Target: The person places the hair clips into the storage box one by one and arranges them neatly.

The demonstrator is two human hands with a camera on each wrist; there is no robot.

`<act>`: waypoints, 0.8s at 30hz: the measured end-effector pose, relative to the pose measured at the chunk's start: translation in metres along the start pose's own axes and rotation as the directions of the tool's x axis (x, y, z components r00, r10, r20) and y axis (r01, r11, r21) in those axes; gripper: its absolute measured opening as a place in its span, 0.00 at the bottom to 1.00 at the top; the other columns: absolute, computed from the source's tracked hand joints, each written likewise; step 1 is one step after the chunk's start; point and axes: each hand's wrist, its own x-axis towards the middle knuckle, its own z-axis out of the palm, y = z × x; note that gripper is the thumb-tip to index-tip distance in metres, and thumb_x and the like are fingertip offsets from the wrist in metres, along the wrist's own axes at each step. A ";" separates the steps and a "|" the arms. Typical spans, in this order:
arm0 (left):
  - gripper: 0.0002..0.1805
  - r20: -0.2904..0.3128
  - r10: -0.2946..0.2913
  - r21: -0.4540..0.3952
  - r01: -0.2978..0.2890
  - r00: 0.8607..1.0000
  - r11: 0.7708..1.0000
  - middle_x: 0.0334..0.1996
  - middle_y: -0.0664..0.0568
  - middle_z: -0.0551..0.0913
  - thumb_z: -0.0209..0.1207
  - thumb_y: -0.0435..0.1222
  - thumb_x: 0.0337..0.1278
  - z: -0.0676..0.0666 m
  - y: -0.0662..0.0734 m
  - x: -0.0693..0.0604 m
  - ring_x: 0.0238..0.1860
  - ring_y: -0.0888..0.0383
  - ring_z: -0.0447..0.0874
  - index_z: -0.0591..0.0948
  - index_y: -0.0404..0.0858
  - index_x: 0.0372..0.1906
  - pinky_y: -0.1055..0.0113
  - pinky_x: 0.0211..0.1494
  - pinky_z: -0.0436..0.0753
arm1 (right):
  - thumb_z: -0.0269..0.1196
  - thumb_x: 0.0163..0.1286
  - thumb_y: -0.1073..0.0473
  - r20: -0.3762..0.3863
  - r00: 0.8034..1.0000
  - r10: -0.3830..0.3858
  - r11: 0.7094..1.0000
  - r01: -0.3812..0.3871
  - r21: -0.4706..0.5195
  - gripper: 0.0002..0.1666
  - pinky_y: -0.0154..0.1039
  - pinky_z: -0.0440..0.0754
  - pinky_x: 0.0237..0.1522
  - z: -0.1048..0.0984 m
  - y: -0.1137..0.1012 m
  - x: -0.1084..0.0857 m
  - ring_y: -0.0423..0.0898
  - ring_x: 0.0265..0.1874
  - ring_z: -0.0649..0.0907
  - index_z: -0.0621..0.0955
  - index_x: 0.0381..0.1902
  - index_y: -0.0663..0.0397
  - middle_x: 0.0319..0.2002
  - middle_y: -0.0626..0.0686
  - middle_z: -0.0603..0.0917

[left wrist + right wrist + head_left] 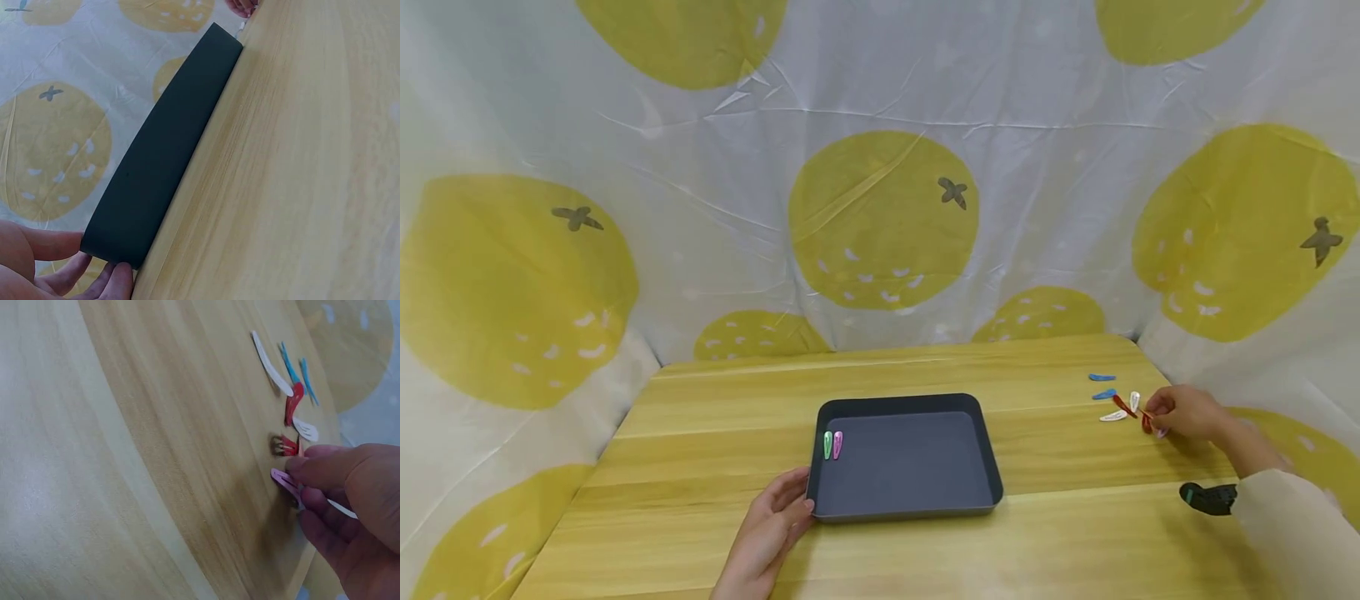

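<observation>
My left hand (pixel 767 529) grips the near left corner of a dark grey rectangular tray (pixel 910 510), which also shows side-on as a dark wall (pixel 159 150) in the left wrist view. A green hair clip (pixel 827 445) and a pink hair clip (pixel 838 445) lie side by side inside its left end. Over at the table's right, my right hand (pixel 1187 412) pinches an orange hair clip (pixel 301 449), mostly hidden by the fingers. Close to these fingertips are a red clip (pixel 286 447) and a pink clip (pixel 286 480).
Beyond the right hand lie two blue clips (pixel 1103 394), two white clips (pixel 1112 416) and a red clip (pixel 1124 406). A black object (pixel 1207 498) shows beside the right sleeve. The wooden table (pixel 700 467) ends at a fruit-patterned curtain (pixel 737 208).
</observation>
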 end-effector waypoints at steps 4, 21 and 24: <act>0.31 0.016 0.005 -0.004 -0.005 1.000 1.000 0.72 0.27 0.63 0.53 0.21 0.69 0.001 0.000 0.000 0.70 0.39 0.66 0.62 0.25 0.75 0.47 0.69 0.73 | 0.62 0.66 0.73 -0.031 1.000 -0.003 0.999 0.002 -0.046 0.04 0.36 0.79 0.29 0.002 -0.002 -0.001 0.46 0.23 0.83 0.80 0.38 0.72 0.30 0.50 0.82; 0.31 0.009 0.000 0.001 0.000 1.000 1.000 0.73 0.26 0.61 0.52 0.21 0.70 -0.001 0.003 -0.001 0.71 0.37 0.65 0.61 0.25 0.75 0.42 0.70 0.70 | 0.58 0.70 0.72 -0.141 0.987 -0.075 0.984 0.050 -0.170 0.06 0.45 0.77 0.32 0.011 -0.002 0.003 0.42 0.19 0.81 0.83 0.37 0.68 0.26 0.48 0.82; 0.31 0.007 -0.004 0.000 0.004 1.000 1.000 0.73 0.26 0.61 0.52 0.21 0.70 -0.002 0.003 -0.001 0.71 0.37 0.65 0.61 0.25 0.75 0.42 0.71 0.69 | 0.56 0.73 0.73 -0.142 0.987 -0.074 0.990 0.056 -0.127 0.08 0.40 0.78 0.27 0.013 -0.001 0.004 0.43 0.16 0.81 0.82 0.39 0.70 0.26 0.49 0.83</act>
